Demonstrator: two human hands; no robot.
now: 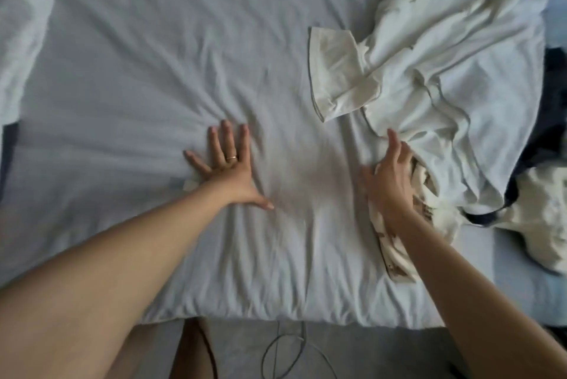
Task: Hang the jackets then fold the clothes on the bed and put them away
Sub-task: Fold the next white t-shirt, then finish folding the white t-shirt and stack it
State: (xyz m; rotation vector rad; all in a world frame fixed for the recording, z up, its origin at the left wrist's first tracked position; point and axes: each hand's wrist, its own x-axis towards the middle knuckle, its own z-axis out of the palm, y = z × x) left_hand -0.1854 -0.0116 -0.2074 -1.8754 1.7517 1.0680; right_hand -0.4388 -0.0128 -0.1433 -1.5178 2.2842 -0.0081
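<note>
Showing a bed [245,308] from above, spread with a creased pale blue-grey sheet [153,72].

Far left: bunched white cloth [21,41], lying on the sheet and cut off by the frame edge.

Left of centre: left hand [228,168], palm down on the sheet, fingers straight and spread wide, holding nothing. Plain band ring [231,157] on one finger. Small white scrap of fabric [191,184] poking out beside the wrist.

Right of centre: right hand [389,182], back upward, well apart from the left, laid on a bunched cream garment [395,256] with a brown print. Index finger straight and reaching the edge of the white shirt, other fingers bent into the fabric; gripping or merely resting, not possible to tell. Cream garment trailing from beneath the palm toward the near edge of the bed. Brown print too blurred to read as lettering or label.

Beyond the right hand: large white shirt [445,78] with thin dark piping, crumpled and unfolded on the sheet. One short sleeve [334,72] spread flat toward the centre of the bed.

Far right: dark navy cloth [552,133] partly under the shirt, with a crumpled off-white garment [540,225] just beside it at the frame edge.

Bottom edge, below the bed: grey floor [352,357], thin looped cable [285,345], and a bare leg [190,351] between the two forearms.
</note>
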